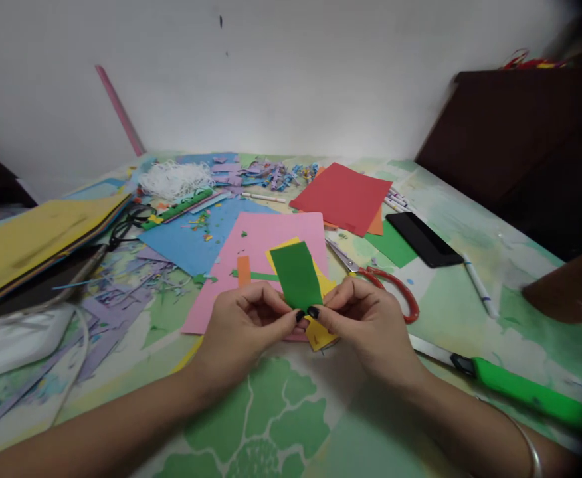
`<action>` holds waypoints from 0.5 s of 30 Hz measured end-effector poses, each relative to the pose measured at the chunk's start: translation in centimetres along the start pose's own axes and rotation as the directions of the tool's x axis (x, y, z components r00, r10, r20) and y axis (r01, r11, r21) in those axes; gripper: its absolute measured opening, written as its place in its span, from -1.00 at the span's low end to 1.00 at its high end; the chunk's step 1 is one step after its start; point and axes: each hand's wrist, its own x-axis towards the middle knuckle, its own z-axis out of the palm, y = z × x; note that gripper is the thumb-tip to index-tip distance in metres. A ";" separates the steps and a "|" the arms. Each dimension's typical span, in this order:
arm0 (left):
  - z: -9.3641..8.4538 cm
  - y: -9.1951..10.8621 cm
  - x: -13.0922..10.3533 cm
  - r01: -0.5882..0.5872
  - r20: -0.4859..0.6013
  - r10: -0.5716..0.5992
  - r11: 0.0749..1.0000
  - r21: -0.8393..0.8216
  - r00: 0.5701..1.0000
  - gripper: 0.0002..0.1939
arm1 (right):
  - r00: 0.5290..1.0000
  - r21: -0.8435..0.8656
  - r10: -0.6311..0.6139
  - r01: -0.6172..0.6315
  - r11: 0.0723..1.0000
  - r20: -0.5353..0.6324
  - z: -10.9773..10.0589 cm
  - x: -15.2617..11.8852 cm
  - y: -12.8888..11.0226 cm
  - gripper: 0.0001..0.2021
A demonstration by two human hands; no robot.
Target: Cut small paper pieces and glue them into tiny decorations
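Note:
A small green paper strip (297,272) is held up over the table by its lower edge. My left hand (251,318) pinches its lower left corner between thumb and fingers, and my right hand (365,322) pinches the lower right. Both thumbs almost meet at the bottom edge. Behind and below the strip lie yellow paper pieces (321,337), partly hidden by it. Under them is a pink sheet (226,292) with a small orange strip (244,271) on it. Red-handled scissors (371,273) lie just beyond my right hand.
A green box cutter (520,388) lies at the right, near my forearm. Farther back are a black phone (423,239), a marker (479,285) and a red sheet (345,198). At left sit a yellow paper stack (42,232), glasses (129,226), white string (176,179) and purple scraps (116,318).

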 end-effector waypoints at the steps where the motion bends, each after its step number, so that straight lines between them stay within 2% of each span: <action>1: 0.0 0.0 0.1 -0.034 -0.010 0.034 0.999 0.028 0.999 -0.82 | 1.000 -0.012 -0.010 0.010 1.000 0.001 -0.1 0.0 0.0 -0.76; 4: 0.1 -0.1 0.3 -0.061 -0.026 0.061 0.998 -0.001 0.998 -0.77 | 1.000 -0.047 -0.008 0.009 0.999 0.019 -0.4 0.0 0.1 -0.74; 7: 0.1 -0.1 0.3 0.007 0.006 -0.006 0.990 -0.140 1.000 -0.64 | 0.999 -0.049 -0.026 0.028 0.998 0.032 -0.4 0.0 0.1 -0.74; 10: 0.2 -0.1 0.0 0.057 0.035 -0.051 0.979 -0.194 0.998 -0.60 | 0.995 0.022 0.004 -0.006 1.000 0.099 -0.2 -0.1 0.1 -0.70; 13: 0.2 -0.3 -0.2 0.087 0.087 -0.073 0.982 -0.167 0.994 -0.63 | 0.974 0.057 0.068 -0.082 0.995 0.218 0.1 -0.3 0.0 -0.60; 15: -0.4 -0.3 0.1 0.036 0.128 -0.029 0.998 -0.053 0.991 -0.72 | 0.968 0.022 0.068 -0.075 0.997 0.241 0.0 -0.3 -0.1 -0.63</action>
